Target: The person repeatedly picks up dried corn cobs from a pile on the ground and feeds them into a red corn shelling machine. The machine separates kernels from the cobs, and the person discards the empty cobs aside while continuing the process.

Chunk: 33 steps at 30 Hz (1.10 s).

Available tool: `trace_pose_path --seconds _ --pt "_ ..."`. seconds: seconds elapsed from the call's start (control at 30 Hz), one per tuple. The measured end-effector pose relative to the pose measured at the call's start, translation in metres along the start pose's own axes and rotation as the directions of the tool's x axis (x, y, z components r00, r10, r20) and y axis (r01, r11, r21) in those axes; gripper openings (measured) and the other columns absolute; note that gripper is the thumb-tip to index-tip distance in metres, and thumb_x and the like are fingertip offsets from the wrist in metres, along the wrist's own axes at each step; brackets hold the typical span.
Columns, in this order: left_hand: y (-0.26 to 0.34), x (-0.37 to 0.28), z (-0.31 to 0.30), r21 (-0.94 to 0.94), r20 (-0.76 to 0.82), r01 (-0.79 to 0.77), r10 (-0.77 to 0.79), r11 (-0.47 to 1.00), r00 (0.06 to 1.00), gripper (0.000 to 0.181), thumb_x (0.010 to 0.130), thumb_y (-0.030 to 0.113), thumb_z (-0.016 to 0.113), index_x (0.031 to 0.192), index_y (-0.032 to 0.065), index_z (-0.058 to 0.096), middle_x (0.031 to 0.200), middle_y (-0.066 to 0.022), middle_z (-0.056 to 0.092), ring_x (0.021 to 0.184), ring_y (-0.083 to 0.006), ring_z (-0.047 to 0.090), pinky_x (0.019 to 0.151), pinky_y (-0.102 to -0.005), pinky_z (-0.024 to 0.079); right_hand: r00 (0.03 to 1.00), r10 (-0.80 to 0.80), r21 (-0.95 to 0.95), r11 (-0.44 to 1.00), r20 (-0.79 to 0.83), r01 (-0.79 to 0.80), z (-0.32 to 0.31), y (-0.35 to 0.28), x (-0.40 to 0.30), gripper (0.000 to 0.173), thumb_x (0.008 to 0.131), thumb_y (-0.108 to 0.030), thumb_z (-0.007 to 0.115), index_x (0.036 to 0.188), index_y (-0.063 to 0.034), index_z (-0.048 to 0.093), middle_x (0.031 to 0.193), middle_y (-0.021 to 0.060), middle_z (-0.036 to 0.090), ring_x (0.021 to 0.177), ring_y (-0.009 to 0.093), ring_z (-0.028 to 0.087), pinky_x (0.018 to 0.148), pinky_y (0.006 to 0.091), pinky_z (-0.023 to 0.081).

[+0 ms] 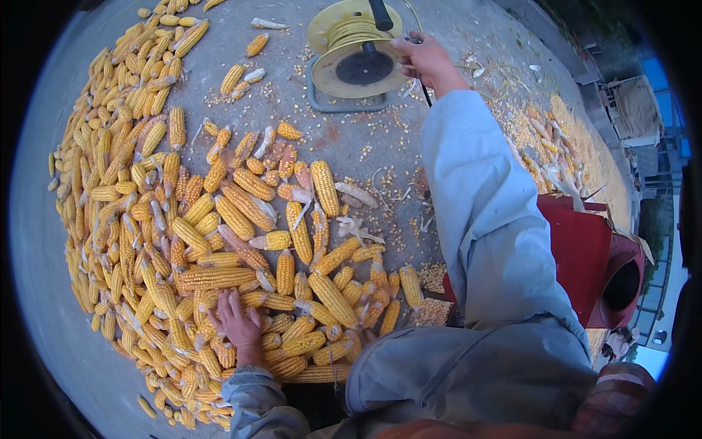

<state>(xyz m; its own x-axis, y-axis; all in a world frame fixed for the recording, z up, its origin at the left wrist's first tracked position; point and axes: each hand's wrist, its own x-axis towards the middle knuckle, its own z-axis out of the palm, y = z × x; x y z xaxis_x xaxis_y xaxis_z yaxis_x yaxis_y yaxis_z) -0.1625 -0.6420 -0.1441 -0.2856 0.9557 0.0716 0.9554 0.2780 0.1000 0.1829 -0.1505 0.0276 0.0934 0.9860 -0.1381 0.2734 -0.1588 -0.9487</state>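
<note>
Over a large heap of yellow maize cobs [219, 274], my left hand [238, 321] lies palm down, fingers somewhat apart and touching the cobs. No cob is plainly gripped in it. Far ahead, my right hand [425, 59] is at the right rim of a cable reel [362, 68] wound with yellow cable. Its fingers are closed around a black cord [426, 94], which shows below the hand; a dark end sticks out above. The hand hides most of that piece. The reel stands on a tubular metal frame [348, 107] and has a black handle [380, 15].
A red metal machine [581, 258] with a round opening stands close at my right. Beyond it lie spread loose kernels [598, 164] and a pile of husky cobs [554, 142]. Yellow cable [502, 67] trails over the concrete floor [263, 49]. Scattered kernels and several stray cobs lie before the reel.
</note>
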Motion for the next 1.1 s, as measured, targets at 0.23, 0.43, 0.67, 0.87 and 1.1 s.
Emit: trace_pose_path --seconds 0.23,0.43,0.67,0.87,1.1 --pt "-0.002 -0.005 0.001 -0.010 0.036 0.018 -0.018 1.000 0.999 0.051 0.076 0.031 0.057 0.123 0.0107 0.054 0.130 -0.0114 0.051 0.126 -0.0274 0.044 0.111 -0.0554 0.012 0.907 -0.417 -0.825 0.492 0.058 0.279 -0.001 0.032 0.011 0.037 0.079 -0.018 0.070 0.112 -0.0062 0.058 0.100 0.0168 0.066 0.093 0.033 0.063 0.077 0.0436 0.051" --pt "-0.003 -0.004 0.000 0.001 -0.028 -0.013 0.013 1.000 1.000 0.050 0.077 0.030 0.056 0.123 0.0109 0.054 0.130 -0.0113 0.052 0.125 -0.0271 0.045 0.111 -0.0546 0.013 0.919 -0.361 -0.814 0.478 0.160 0.330 -0.040 0.046 -0.029 0.025 0.081 -0.019 0.067 0.101 -0.0069 0.059 0.097 0.0143 0.066 0.090 0.034 0.062 0.075 0.0436 0.049" --pt "0.000 -0.004 0.001 0.001 -0.054 -0.045 0.045 0.999 0.998 0.047 0.080 0.031 0.054 0.122 0.0104 0.054 0.129 -0.0120 0.052 0.122 -0.0275 0.046 0.109 -0.0541 0.015 0.793 -0.440 -0.520 0.834 -0.421 0.187 -0.080 0.098 -0.113 0.029 0.081 -0.011 0.066 0.105 0.0015 0.056 0.101 0.0188 0.058 0.100 0.033 0.055 0.088 0.0403 0.043" --pt "-0.003 -0.006 0.007 0.074 -0.106 -0.089 0.097 0.993 0.990 0.043 0.085 0.034 0.050 0.120 0.0104 0.055 0.127 -0.0116 0.053 0.121 -0.0267 0.047 0.108 -0.0525 0.019 0.902 -0.376 -0.498 0.836 -0.213 0.232 -0.021 0.132 -0.205 0.039 0.087 -0.023 0.063 0.113 0.0040 0.053 0.095 0.0171 0.061 0.087 0.030 0.060 0.083 0.0397 0.046" --pt "-0.008 -0.009 0.018 0.078 -0.127 -0.110 0.119 0.991 0.985 0.044 0.087 0.036 0.048 0.122 0.0107 0.055 0.129 -0.0112 0.052 0.121 -0.0274 0.047 0.109 -0.0536 0.016 0.996 0.073 -0.490 0.871 0.052 -0.039 -0.032 0.134 -0.156 0.052 0.091 -0.041 0.057 0.111 0.0068 0.053 0.095 0.0235 0.064 0.091 0.036 0.062 0.080 0.0433 0.047"
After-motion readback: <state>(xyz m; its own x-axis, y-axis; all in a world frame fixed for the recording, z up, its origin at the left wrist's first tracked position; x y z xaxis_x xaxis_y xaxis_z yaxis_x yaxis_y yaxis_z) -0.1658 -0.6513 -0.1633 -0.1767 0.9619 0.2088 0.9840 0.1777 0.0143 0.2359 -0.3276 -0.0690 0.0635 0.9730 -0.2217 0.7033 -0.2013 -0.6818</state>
